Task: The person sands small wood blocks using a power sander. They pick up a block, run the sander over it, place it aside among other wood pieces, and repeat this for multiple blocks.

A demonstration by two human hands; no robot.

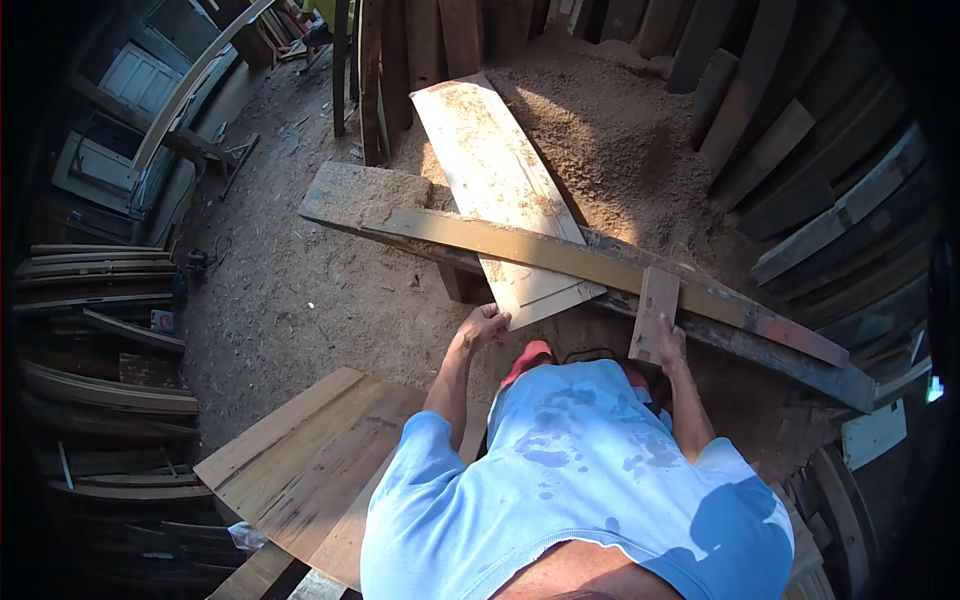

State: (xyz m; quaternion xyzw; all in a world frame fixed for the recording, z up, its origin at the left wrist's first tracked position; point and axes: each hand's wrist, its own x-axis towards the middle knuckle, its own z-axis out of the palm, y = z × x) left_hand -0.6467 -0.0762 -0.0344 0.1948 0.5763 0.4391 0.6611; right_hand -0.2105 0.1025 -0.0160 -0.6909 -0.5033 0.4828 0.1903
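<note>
A wide, pale wooden board (497, 165) lies slantwise across a narrow bench (335, 195), passing beneath a long yellowish plank (590, 265). At the board's near left corner is my left hand (485, 325), its fingers closed on the edge. My right hand (671, 345) grips the lower end of a short flat piece of wood (657, 300), whose upper end overlaps the plank. Some fingers of both hands are hidden. Sawdust is scattered over the wide board and the left end of the bench.
Sawdust is heaped on the ground (620, 130) beyond the bench. Wooden planks (760, 150) lean along the far and right sides. Curved timbers (100, 385) are stacked at left, and a broad wooden panel (320, 450) rests by my left elbow. Part of another person (322, 12) shows at the top.
</note>
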